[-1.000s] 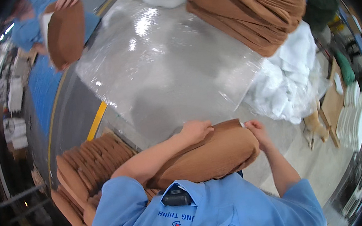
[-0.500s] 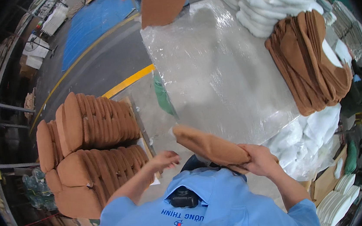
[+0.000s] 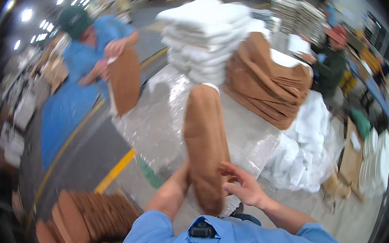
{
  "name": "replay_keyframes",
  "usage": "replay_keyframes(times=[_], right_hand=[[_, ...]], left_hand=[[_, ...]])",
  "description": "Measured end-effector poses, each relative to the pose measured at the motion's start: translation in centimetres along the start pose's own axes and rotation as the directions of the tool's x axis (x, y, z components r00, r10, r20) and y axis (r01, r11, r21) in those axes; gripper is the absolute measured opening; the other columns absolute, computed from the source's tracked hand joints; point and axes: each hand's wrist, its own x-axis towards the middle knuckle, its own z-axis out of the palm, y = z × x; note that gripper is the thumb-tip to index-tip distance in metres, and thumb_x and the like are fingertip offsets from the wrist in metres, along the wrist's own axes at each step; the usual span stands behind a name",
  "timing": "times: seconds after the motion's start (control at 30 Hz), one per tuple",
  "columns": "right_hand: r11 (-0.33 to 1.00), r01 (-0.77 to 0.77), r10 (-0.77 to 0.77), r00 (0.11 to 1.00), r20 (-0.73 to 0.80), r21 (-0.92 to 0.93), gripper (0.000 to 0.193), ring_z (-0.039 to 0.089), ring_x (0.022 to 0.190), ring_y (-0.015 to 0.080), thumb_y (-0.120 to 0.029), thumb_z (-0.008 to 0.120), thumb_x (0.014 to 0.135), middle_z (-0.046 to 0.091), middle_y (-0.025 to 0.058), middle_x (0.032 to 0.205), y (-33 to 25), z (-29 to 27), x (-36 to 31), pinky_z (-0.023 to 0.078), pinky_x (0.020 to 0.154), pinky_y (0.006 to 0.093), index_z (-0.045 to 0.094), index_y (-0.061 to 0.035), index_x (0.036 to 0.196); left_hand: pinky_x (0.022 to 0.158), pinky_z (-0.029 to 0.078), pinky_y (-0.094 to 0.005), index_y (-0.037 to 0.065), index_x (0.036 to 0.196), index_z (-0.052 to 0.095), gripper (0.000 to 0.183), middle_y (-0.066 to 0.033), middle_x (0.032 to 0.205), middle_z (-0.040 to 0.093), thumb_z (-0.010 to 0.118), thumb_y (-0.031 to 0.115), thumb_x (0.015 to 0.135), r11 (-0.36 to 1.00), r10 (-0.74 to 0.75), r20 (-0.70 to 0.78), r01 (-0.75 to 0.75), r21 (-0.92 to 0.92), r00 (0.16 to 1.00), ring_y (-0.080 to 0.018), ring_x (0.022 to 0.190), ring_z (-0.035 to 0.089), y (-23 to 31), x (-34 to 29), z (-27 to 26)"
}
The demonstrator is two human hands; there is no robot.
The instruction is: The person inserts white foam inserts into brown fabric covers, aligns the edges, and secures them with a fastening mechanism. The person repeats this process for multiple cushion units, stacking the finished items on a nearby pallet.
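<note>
A brown fabric cushion (image 3: 204,139) stands upright in front of my chest, a bit of white at its top end. My left hand (image 3: 185,175) supports it from the left and behind; its fingers are hidden by the fabric. Along the cushion's lower right side is my right hand (image 3: 241,182), its fingers apart and the fingertips at the fabric's edge. Beyond it lies a table covered in clear plastic film (image 3: 157,120). A stack of brown fabric covers (image 3: 265,82) rests on the table's right part.
White padding (image 3: 207,31) is piled at the table's far side. Across the table, a co-worker (image 3: 98,51) holds another brown cushion (image 3: 125,81). Finished-looking brown cushions (image 3: 91,220) stand in rows at lower left. White bagged material (image 3: 300,149) lies right; another person (image 3: 331,61) is farther right.
The cushion has swung from lying sideways to upright. My left hand has come behind it, and my right hand has loosened from its end. The view has tilted up, showing the co-worker.
</note>
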Motion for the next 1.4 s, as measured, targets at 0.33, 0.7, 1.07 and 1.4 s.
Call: replay_keyframes(times=[0.33, 0.7, 1.07, 1.4], right_hand=[[0.854, 0.067, 0.28, 0.777, -0.564, 0.517, 0.022, 0.062, 0.093, 0.013, -0.008, 0.07, 0.101, 0.064, 0.0026, 0.1, 11.1, -0.7, -2.0, 0.053, 0.087, 0.0304, 0.054, -0.0059, 0.116], [0.634, 0.286, 0.501, 0.556, -0.663, 0.719, 0.034, 0.054, 0.088, 0.0091, -0.02, 0.071, 0.101, 0.062, 0.0019, 0.106, 17.8, 4.2, -8.4, 0.043, 0.073, 0.0261, 0.05, -0.0126, 0.127], [0.627, 0.357, 0.576, 0.385, -0.721, 0.692, 0.044, 0.059, 0.095, 0.013, -0.034, 0.075, 0.099, 0.067, 0.0052, 0.098, 23.6, 3.9, -5.8, 0.049, 0.081, 0.0339, 0.057, -0.0072, 0.129], [0.539, 0.6, 0.518, 0.318, -0.794, 0.591, 0.03, 0.06, 0.097, 0.0076, -0.027, 0.057, 0.111, 0.073, -0.0009, 0.107, 22.2, 3.6, -7.7, 0.048, 0.088, 0.0284, 0.072, -0.0034, 0.121]], left_hand=[[0.093, 0.052, -0.0387, 0.003, 0.148, 0.048, 0.058, -0.013, 0.134, 0.057, 0.056, 0.042, 0.106, 0.605, -0.56, 0.002, 0.407, 0.684, 0.828, -0.022, 0.111, 0.061, -1.9, -1.4, -3.2], [0.082, 0.054, -0.0339, 0.005, 0.138, 0.059, 0.041, -0.0071, 0.115, 0.065, 0.062, 0.028, 0.104, 0.207, -0.769, 0.064, 0.154, 0.966, 0.636, -0.0164, 0.095, 0.062, -10.1, 0.0, 1.3], [0.072, 0.055, -0.0294, 0.008, 0.119, 0.076, 0.022, -0.0014, 0.099, 0.07, 0.066, 0.019, 0.102, 0.249, -0.756, 0.399, -0.335, 0.909, 0.519, -0.0115, 0.081, 0.063, -12.4, 6.4, 23.4], [0.089, 0.057, -0.0423, 0.01, 0.105, 0.082, 0.027, -0.0153, 0.102, 0.079, 0.067, 0.026, 0.09, 0.132, -0.983, -0.126, -0.991, 0.03, -0.135, -0.0347, 0.097, 0.074, -18.8, 1.3, 31.5]])
